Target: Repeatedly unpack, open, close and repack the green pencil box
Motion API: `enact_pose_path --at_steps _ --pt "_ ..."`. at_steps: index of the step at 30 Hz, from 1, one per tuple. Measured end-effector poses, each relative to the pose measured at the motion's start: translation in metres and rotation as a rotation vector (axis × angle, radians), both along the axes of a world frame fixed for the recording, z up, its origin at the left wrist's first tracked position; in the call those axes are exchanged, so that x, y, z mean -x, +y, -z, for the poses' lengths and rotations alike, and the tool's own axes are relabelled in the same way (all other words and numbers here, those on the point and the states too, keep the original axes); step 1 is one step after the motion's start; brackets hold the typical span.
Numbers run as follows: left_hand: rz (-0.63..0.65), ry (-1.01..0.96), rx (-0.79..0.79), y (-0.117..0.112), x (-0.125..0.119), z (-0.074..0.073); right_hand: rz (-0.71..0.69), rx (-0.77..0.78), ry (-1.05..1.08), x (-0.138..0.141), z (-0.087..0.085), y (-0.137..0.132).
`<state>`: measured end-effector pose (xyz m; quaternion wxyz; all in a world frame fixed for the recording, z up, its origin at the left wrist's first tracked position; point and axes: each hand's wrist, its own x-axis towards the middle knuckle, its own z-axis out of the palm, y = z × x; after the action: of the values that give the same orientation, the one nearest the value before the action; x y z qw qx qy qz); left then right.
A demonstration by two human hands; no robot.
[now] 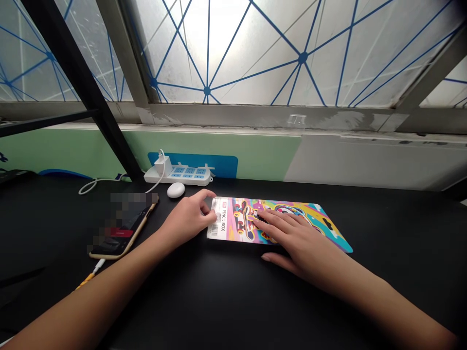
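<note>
Left forearm (85, 304) and right forearm (368, 296) reach over a black desktop (233, 311). Left hand (186, 218) is half curled, fingertips at the left end of a flat printed pencil box (237, 221); can't tell if it's gripping. Right hand (295, 238) lies open on top, fingers spread. Box sits mid-desk, looks light, thin, glossy, probably slippery; best held by its long edges. Phone (120, 233) lies left; white earbud case (175, 190) and power strip (178, 175) sit behind.

Both hands (186, 218) (297, 238) touch a pencil box (239, 228) (skateboard cover art).
</note>
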<state>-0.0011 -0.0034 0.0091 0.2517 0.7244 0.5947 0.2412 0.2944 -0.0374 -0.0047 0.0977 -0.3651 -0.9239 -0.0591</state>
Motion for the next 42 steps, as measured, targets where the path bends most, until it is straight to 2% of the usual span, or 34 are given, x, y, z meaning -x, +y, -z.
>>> enact_pose_path --at_steps 15,23,27,31,36,42 --pt "-0.006 0.05 -0.028 -0.001 -0.002 -0.005 0.017 0.099 0.016 -0.006 -0.005 0.0" --pt "-0.013 0.068 -0.039 -0.002 -0.001 -0.004 0.056 0.142 0.029 -0.03 -0.007 0.003" --pt "-0.003 0.086 -0.042 -0.003 -0.001 -0.005 0.067 0.103 0.049 -0.033 -0.007 0.003" --pt "0.029 0.072 -0.015 -0.003 -0.001 -0.006 0.034 0.037 0.059 -0.016 -0.003 0.003" --pt "0.035 0.129 -0.054 -0.005 -0.002 -0.005 -0.02 0.05 -0.017 0.019 0.001 0.006" --pt "0.107 0.185 -0.129 -0.009 -0.003 -0.008 -0.122 0.065 -0.051 0.064 -0.007 0.015"
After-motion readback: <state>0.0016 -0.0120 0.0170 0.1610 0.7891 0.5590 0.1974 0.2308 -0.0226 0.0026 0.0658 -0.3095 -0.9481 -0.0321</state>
